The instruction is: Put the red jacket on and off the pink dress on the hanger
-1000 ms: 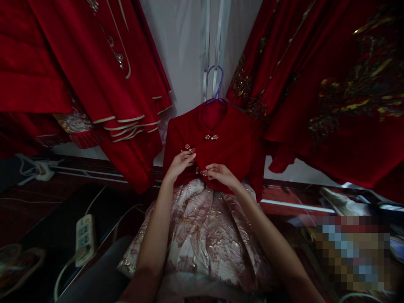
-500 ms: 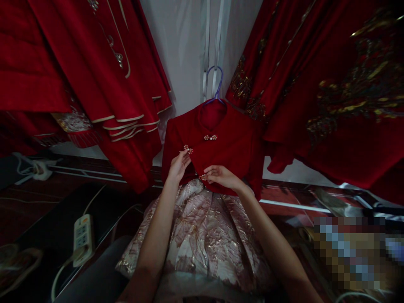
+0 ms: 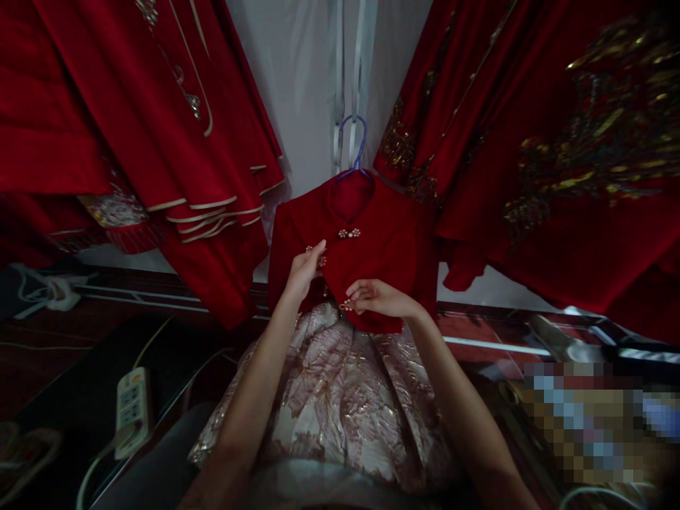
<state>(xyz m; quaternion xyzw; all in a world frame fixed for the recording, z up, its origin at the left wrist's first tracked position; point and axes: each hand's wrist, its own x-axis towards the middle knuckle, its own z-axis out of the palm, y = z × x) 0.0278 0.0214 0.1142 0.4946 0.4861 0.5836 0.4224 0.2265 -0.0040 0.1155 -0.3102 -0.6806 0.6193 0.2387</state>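
A red jacket [image 3: 386,258] with a stand collar hangs from a purple hanger [image 3: 361,145] in the middle. Its neck bears a fastened pearl-and-gold clasp [image 3: 349,233]. My left hand [image 3: 304,273] pinches the jacket's front edge on the left, partly covering another jewelled clasp [image 3: 322,261]. Lower down, my right hand [image 3: 380,298] has its fingers closed on a clasp [image 3: 346,307] at the lower corner of the front flap. The front edges stand apart there. Below the jacket spreads a pale pink and silver brocade skirt [image 3: 324,397].
More red garments with metallic trim [image 3: 207,170] hang on the left, and red beaded garments [image 3: 557,234] on the right. A white power strip [image 3: 132,411] with a cord lies on a dark surface at lower left. A pixelated patch covers things at lower right.
My left hand has turned, its thumb side now raised and covering more of the clasp beside it. My right hand keeps its hold on the lower clasp. The view has shifted slightly.
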